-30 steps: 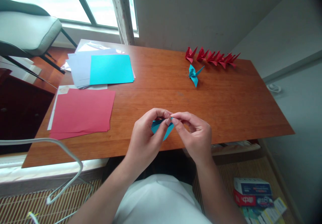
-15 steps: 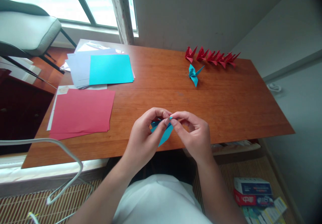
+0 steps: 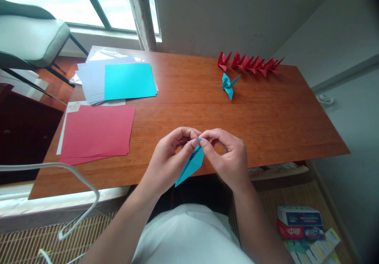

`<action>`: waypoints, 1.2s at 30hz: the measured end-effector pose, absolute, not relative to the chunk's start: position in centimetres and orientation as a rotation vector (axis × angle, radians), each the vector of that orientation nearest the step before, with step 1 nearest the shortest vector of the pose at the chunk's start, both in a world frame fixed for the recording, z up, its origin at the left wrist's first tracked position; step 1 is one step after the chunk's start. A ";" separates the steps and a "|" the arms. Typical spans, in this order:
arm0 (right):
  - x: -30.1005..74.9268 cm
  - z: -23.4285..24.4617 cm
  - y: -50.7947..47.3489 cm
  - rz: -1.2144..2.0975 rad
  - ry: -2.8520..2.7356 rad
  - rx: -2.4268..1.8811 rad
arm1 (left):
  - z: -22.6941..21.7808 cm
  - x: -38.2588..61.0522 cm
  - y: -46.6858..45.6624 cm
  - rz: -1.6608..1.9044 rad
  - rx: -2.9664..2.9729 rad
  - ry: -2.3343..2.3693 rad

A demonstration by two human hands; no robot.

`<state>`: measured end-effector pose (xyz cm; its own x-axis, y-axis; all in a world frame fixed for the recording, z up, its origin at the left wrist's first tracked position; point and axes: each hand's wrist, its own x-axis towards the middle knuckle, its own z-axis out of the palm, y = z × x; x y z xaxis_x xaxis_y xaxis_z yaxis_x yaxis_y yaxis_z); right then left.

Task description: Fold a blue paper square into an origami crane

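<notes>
The blue paper (image 3: 194, 163) has swung outward, exposing more of its lower point; the work appears centred on its upper tip. Left hand (image 3: 170, 159) and right hand (image 3: 229, 155) pinch this tip together. Position: over the table's (image 3: 284, 129) near edge. Long axis: diagonal, lower point toward the wearer and leftward.

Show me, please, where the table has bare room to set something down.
The table is bare right of the right hand, and between the cyan sheets and blue crane. Red sheets crowd its left end, red cranes its right rear.
</notes>
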<state>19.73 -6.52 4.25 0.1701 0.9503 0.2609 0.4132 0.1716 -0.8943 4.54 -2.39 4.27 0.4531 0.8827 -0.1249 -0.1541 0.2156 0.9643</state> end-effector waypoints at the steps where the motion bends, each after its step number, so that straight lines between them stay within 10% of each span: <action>1: 19.7 4.3 -6.5 0.659 -1.417 -1.408 | 4.3 4.5 -2.4 0.840 1.123 0.814; 36: 20.0 3.7 -6.4 0.705 -1.373 -1.377 | 3.7 4.3 -2.8 0.843 1.286 0.892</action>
